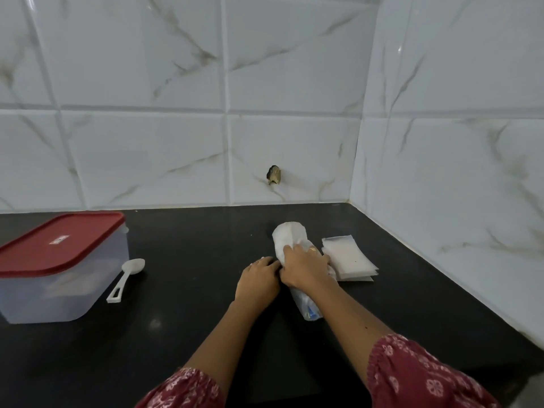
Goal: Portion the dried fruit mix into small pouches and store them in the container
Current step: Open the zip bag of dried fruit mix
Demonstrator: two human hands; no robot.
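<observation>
While my hands were on the bag: my right hand (306,269) lay over the middle of the bag of mix (290,237), fingers curled round it in a grip. My left hand (259,278) sat just beside it on the left, fingertips touching the plastic, but I could not tell whether they pinched or only pressed.
Bag of mix: it lay on its side on the black counter (191,290), right of centre, one end toward the far tiled wall and the other near me. The white plastic hid the fruit.
Pouches: a flat stack (350,257) lay just right of the bag, close against my right hand. None looked filled.
Container: it stood at the left (59,293), well apart from the bag, with its red lid (59,242) on.
Spoon: it lay just right of the container (126,278), bowl far, handle near.
Step, as I judged it: getting the bag open, with nothing portioned yet.
Spill risk: the bag was lying flat, so if the plastic gave way suddenly under my grip, the mix could scatter across the counter.
Pouch risk: a hard tug could drag my right hand into the stack and fan it out.
Reach risk: spoon and container were both far left, so an opened bag left alone might slump and pour.
</observation>
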